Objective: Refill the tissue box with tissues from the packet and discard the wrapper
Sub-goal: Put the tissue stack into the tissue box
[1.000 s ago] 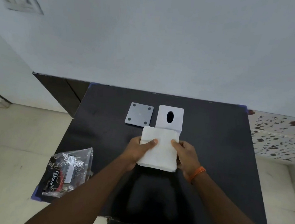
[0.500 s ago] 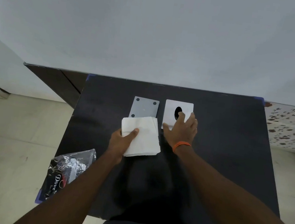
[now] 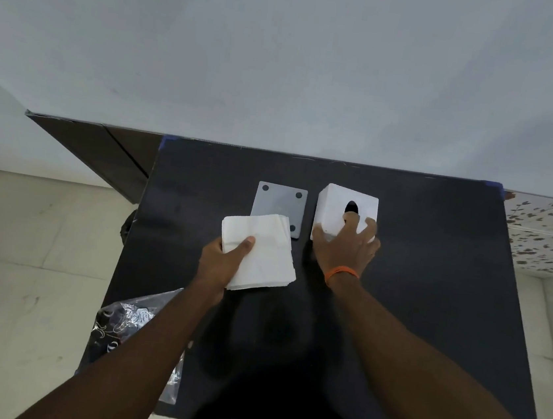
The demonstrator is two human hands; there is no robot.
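My left hand (image 3: pixel 224 262) holds a white stack of tissues (image 3: pixel 260 252) from its left edge, thumb on top, just above the black table (image 3: pixel 434 261). My right hand (image 3: pixel 346 248) grips the near side of the white tissue box (image 3: pixel 337 204), which shows an oval black opening on its upper face and looks tipped up off the table. A grey flat panel (image 3: pixel 281 203) with dark corner dots lies left of the box, partly under the tissue stack. The crumpled clear wrapper (image 3: pixel 127 326) with black print lies at the table's left front edge, partly behind my left forearm.
A white wall rises right behind the table. Pale floor tiles lie to the left, and a speckled tiled surface (image 3: pixel 548 233) to the right. A dark brown cabinet (image 3: pixel 102 151) stands at the back left.
My right hand left the tissue stack, reached forward and took hold of the tissue box, tilting it up. My left hand carried the stack to the left, over the grey panel's corner.
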